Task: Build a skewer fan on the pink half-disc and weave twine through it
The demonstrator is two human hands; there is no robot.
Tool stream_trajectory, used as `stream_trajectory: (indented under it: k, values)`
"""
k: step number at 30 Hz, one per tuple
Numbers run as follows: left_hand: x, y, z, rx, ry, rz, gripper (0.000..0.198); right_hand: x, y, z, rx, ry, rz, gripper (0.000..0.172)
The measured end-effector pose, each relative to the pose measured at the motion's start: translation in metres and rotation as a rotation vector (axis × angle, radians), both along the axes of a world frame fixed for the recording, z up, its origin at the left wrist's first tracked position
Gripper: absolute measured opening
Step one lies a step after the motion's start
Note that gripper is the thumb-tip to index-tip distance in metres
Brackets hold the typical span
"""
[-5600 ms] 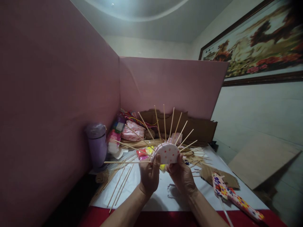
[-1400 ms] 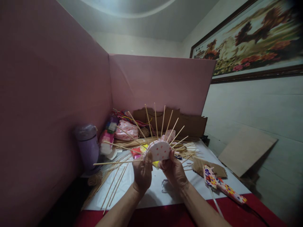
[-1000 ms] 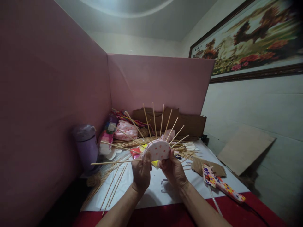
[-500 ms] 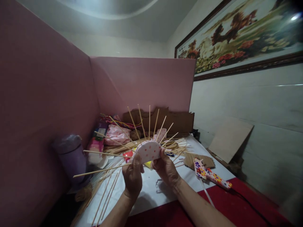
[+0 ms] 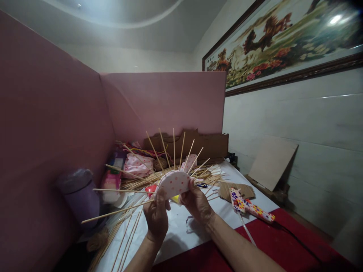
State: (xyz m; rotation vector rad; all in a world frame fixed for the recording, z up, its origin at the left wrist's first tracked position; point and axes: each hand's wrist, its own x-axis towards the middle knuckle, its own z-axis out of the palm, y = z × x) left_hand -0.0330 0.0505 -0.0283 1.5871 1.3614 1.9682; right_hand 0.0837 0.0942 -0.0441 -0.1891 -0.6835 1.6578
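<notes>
Both hands [image 5: 155, 221] [image 5: 200, 207] pinch the dotted semicircle [image 5: 176, 184], its fanned sticks [image 5: 174, 149] partly hiding torn cardboard [image 5: 214, 147].

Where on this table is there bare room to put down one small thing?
Bare patches: white sheet between the right hand and the flowered glue gun; red cloth between the right forearm and the black cord. Crowded: the back, where a stick bundle and spotted cloth lie near the torn cardboard, and the left, where loose sticks lie.
</notes>
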Motion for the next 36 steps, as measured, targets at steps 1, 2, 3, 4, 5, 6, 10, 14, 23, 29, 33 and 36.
stream_trajectory:
  k: [1, 2, 3, 4, 5, 6, 10, 14, 23, 29, 33, 36]
  values:
    - [0.0003, -0.0001, 0.0006, 0.0, 0.0, 0.003, 0.051, 0.0, 0.0005, -0.0005, -0.001, 0.002, 0.001, 0.036]
    - [0.0005, -0.0003, 0.0013, 0.0, 0.004, 0.007, 0.051, 0.0, 0.0009, -0.001, -0.003, 0.003, 0.004, 0.036]
    - [0.0007, -0.0003, 0.002, 0.002, 0.011, 0.011, 0.05, 0.0001, 0.0013, -0.0014, -0.008, 0.005, 0.006, 0.036]
    - [0.0007, -0.0003, 0.0025, 0.005, 0.02, 0.014, 0.05, 0.0001, 0.0016, -0.0016, -0.014, 0.009, 0.006, 0.036]
    - [0.0007, -0.0003, 0.0028, 0.008, 0.024, 0.015, 0.051, 0.0001, 0.0017, -0.0017, -0.02, 0.013, 0.005, 0.036]
    - [0.0005, -0.0001, 0.0029, 0.008, 0.027, 0.015, 0.051, 0.0, 0.0017, -0.0016, -0.027, 0.017, 0.004, 0.036]
    - [-0.0007, 0.0016, 0.0005, -0.004, 0.032, 0.018, 0.052, 0.0, 0.0009, -0.0005, -0.023, 0.008, 0.004, 0.037]
    - [-0.0014, 0.0028, -0.002, 0.006, 0.037, 0.019, 0.052, 0.0002, -0.0003, 0.0001, -0.016, -0.003, -0.004, 0.036]
    - [-0.0007, 0.0008, -0.0001, 0.011, 0.051, 0.023, 0.052, 0.0004, -0.0022, 0.0026, -0.03, 0.004, -0.001, 0.036]
    - [0.0009, -0.0014, 0.0029, 0.021, 0.031, 0.024, 0.052, 0.0002, -0.0017, 0.0015, -0.012, -0.03, -0.001, 0.038]
    - [0.0007, -0.0002, 0.0019, 0.023, 0.028, 0.018, 0.051, 0.0005, -0.0012, 0.001, 0.004, -0.024, 0.008, 0.036]
    - [-0.0002, 0.0025, -0.0013, 0.022, 0.016, -0.002, 0.049, 0.0007, -0.0018, 0.0017, 0.005, -0.024, 0.016, 0.034]
